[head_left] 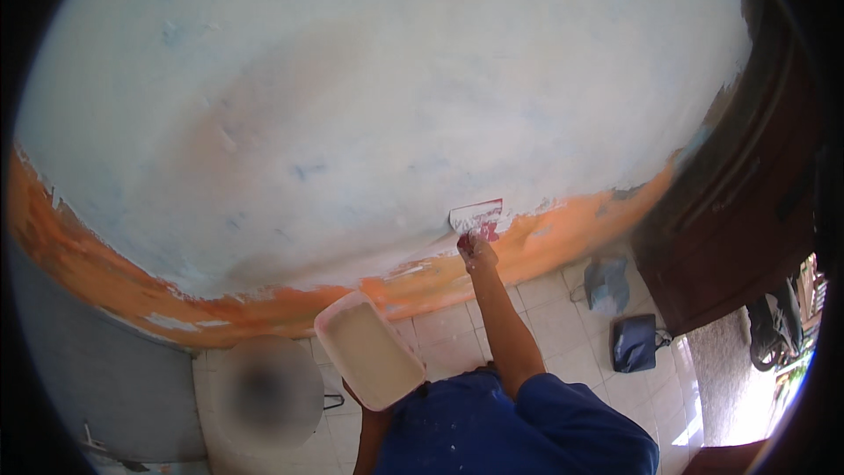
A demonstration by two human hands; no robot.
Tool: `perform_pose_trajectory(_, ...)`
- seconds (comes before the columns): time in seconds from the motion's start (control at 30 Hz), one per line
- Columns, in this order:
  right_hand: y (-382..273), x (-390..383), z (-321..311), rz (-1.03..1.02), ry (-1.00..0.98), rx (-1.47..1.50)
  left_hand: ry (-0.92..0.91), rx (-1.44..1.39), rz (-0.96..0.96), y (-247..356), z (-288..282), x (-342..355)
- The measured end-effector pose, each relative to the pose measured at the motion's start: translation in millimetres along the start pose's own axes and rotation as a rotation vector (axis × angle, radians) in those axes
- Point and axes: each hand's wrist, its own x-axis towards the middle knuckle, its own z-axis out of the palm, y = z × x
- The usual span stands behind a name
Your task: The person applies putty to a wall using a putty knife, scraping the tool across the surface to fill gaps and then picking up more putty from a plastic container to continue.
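Observation:
My right hand (477, 252) grips a wide putty spreader (476, 214) with a red handle. Its blade lies against the wall (422, 105), low down, where the whitish coat meets an orange painted band (563, 233). White smears cover the spreader and my fingers. Off to the left, a shallow rectangular pale-pink tray (374, 354) is held up in front of my body, tilted, with a smooth layer of cream-coloured paste inside. My left forearm (373, 440) runs up beneath the tray, which hides most of my left hand.
Pale floor tiles (563, 325) run along the wall's foot. To the right lie a greyish-blue plastic bag (607, 286) and a dark bag (635, 343), near a dark wooden door (738, 193). A motorbike (774, 330) stands outside. A blurred round patch covers the lower left, beside a grey wall (105, 343).

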Motion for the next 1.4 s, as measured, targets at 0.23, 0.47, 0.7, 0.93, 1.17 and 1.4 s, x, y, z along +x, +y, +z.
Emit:
perform_pose_trajectory(0.23,2,-11,-64,0.089,-0.282,0.033,0.054,-0.777,-0.154,11,22,0)
perform_pose_trajectory(0.47,-50,-81,66,-0.112,-0.459,0.045,0.099,-1.211,-0.194,-5,31,1)
perform_pose_trajectory(0.7,4,42,-33,-0.209,-0.121,-0.274,0.09,-1.313,-0.2,-8,47,14)
perform_pose_trajectory(0.93,8,0,-82,-0.014,0.248,-0.136,0.136,-1.359,-0.129,-14,46,6)
perform_pose_trajectory(1.17,-35,-35,-2,-0.325,0.032,-0.204,0.151,-1.298,-0.173,-22,51,11)
perform_pose_trajectory(1.4,-110,-49,108,-0.175,-0.078,-0.372,0.141,-1.253,-0.1,-29,53,14)
